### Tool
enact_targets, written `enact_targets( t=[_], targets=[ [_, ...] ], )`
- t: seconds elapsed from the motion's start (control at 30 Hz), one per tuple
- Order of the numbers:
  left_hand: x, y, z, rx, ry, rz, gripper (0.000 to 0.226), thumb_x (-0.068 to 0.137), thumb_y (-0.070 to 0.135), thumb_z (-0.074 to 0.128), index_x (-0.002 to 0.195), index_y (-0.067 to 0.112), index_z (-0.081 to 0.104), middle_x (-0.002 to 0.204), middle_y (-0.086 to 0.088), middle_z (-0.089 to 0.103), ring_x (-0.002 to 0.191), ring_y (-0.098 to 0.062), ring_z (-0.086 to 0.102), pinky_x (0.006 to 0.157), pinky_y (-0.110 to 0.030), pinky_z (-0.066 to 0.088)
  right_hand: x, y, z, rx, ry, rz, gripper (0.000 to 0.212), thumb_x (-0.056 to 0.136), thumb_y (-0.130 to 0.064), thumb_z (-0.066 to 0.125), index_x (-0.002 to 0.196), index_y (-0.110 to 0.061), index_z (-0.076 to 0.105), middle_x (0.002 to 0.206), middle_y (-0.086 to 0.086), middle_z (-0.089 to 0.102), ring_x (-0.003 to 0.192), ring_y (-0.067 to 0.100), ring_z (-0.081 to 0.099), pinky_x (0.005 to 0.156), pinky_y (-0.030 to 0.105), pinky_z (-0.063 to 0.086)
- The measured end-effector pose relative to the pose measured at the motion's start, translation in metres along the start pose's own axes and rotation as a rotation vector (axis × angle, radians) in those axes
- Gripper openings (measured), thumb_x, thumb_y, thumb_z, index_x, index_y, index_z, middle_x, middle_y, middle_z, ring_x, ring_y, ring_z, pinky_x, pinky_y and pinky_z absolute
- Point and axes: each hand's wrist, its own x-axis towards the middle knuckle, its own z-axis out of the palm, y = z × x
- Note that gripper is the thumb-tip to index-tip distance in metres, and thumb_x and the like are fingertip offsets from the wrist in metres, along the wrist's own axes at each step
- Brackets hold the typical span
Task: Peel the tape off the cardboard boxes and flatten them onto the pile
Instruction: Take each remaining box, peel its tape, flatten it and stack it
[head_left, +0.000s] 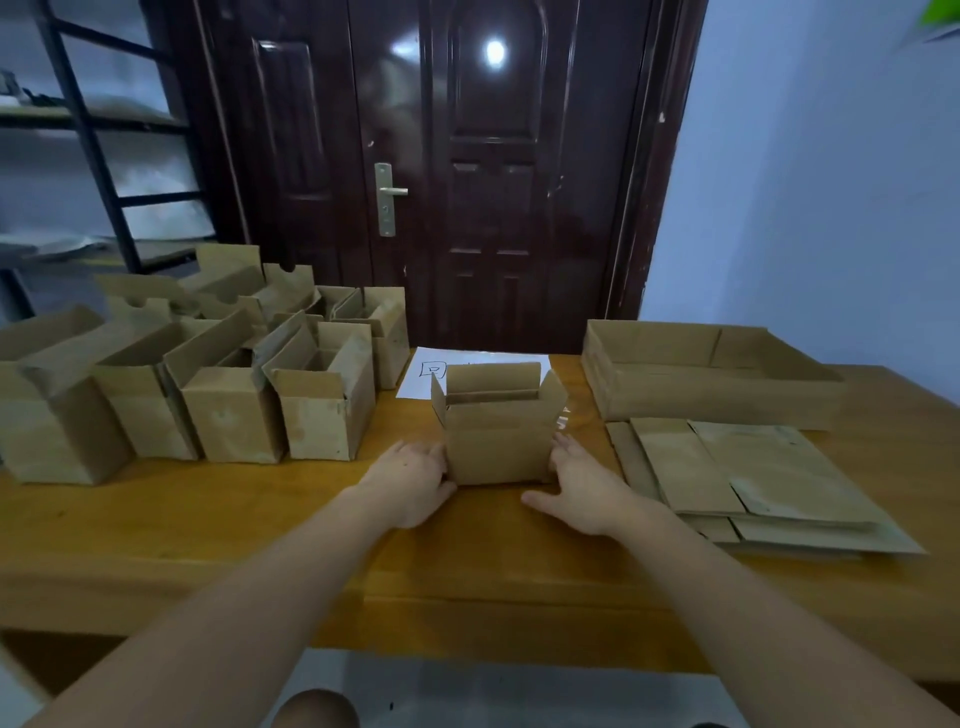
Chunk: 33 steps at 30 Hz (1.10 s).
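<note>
A small cardboard box (497, 448) stands upright in the middle of the wooden table (260, 525), its top flaps standing open. My left hand (415, 480) lies flat against the box's left side, fingers straight. My right hand (582, 488) rests against its right side, fingers straight and thumb spread on the table. A pile of flattened boxes (753, 483) lies on the table just right of my right hand. Several upright open boxes (228, 400) crowd the left part of the table. I cannot make out any tape on the box.
A large shallow cardboard tray (711, 376) sits at the back right, behind the pile. A white sheet of paper (467, 364) lies behind the small box. A dark door (441, 156) stands beyond the table and a metal shelf (93, 130) at the far left.
</note>
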Motion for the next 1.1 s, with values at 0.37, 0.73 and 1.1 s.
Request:
enact_targets(
  t=[0.37,0.73,1.1],
  targets=[
    [0.004,-0.007,-0.029,-0.199,0.268,-0.072,0.052,0.101,0.068,0.032,0.112,0.025,0.061,0.104,0.005,0.065,0.092,-0.012,0.062,0.083,-0.036,0.058,0.013,-0.008,-0.034,0.271,0.427,-0.081,0.040,0.107,-0.041,0.041,0.126,-0.013,0.063,0.118,0.000,0.061,0.109,0.017,0.058,0.085,0.031,0.045],
    [0.003,0.004,-0.047,-0.235,0.434,-0.060,0.058,0.098,0.073,0.026,0.110,0.026,0.058,0.100,0.011,0.062,0.084,-0.008,0.058,0.074,-0.030,0.056,0.010,-0.006,-0.038,0.410,0.381,-0.054,0.053,0.094,-0.068,0.051,0.120,-0.023,0.057,0.114,-0.010,0.063,0.102,0.008,0.060,0.083,0.032,0.056],
    [0.003,0.012,-0.048,-0.210,0.314,-0.061,0.090,0.084,0.085,0.008,0.121,0.023,0.060,0.093,0.006,0.064,0.078,-0.010,0.058,0.060,-0.027,0.043,0.006,-0.003,-0.032,0.429,0.316,0.037,0.053,0.100,-0.066,0.034,0.107,-0.017,0.052,0.097,-0.005,0.061,0.083,0.008,0.058,0.062,0.022,0.038]
  ],
)
